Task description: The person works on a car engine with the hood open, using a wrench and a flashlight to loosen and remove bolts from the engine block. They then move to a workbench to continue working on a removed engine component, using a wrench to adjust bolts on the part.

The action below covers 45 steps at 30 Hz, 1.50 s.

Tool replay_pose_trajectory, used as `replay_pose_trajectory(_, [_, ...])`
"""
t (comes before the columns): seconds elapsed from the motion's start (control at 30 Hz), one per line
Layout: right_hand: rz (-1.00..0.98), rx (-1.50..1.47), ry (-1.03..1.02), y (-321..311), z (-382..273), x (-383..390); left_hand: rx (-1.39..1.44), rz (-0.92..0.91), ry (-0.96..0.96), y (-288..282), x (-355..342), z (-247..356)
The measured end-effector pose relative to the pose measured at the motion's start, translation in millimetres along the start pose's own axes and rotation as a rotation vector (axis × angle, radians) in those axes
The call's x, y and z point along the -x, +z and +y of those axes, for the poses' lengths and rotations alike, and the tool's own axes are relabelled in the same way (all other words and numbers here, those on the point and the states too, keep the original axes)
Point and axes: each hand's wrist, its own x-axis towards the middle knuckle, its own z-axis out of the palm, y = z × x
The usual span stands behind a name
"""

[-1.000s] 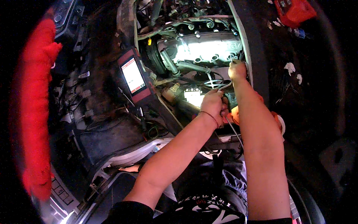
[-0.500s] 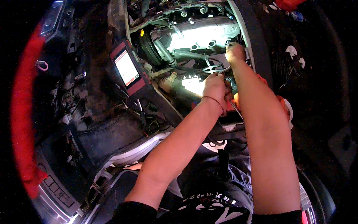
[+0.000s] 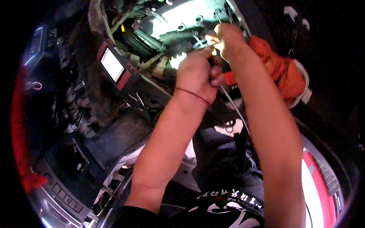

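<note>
My left hand (image 3: 195, 74), a red cord on its wrist, is closed round a thin grey cable (image 3: 232, 100) that hangs down from it. Just above and to its right, my right hand (image 3: 228, 40) pinches the thin cable or probe reaching up toward a round port (image 3: 216, 14) on the brightly lit engine (image 3: 182, 15); whether its tip is inside I cannot tell. A red-framed handheld screen device (image 3: 112, 64) rests left of the engine bay. An orange cloth-like bundle (image 3: 279, 72) lies behind my right forearm.
A red fluffy cover (image 3: 23, 133) runs along the left edge. Dark, cluttered interior panels and wires (image 3: 72, 102) are at left. The engine bay's frame edge (image 3: 241, 17) runs up the right side, with white scraps (image 3: 291, 13) beyond it.
The view has shifted, so the engine sits higher in the picture. My two hands are closer together, and more of the orange bundle shows at right.
</note>
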Motion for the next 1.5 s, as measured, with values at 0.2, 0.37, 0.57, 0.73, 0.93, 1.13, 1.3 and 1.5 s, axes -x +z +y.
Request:
replay_pose_trajectory(0.2, [-0.188,-0.155,-0.046,-50,25,61,0.017,-0.116,-0.014,8,32,0])
replay_pose_trajectory(0.37, [-0.183,-0.024,-0.353,-57,50,52,0.118,-0.139,0.095,17,46,-40])
replay_pose_trajectory(0.57, [-0.086,-0.091,-0.284,-42,63,64,0.090,-0.290,0.045,-2,40,-30])
replay_pose_trajectory(0.73, [-0.067,-0.095,-0.294,-34,56,76,0.062,-0.341,0.066,-6,45,-32])
replay_pose_trajectory(0.93, [-0.197,-0.104,-0.223,-42,61,84,0.118,-0.243,0.135,-4,65,-43])
replay_pose_trajectory(1.13, [-0.382,-0.074,-0.046,-51,46,78,0.210,-0.179,0.148,-6,58,-52])
replay_pose_trajectory(1.3, [-0.413,0.039,-0.006,-41,30,52,0.196,-0.172,0.216,-6,19,-45])
replay_pose_trajectory(1.5, [-0.308,0.123,0.047,-17,6,16,0.095,0.023,0.282,9,-10,-36])
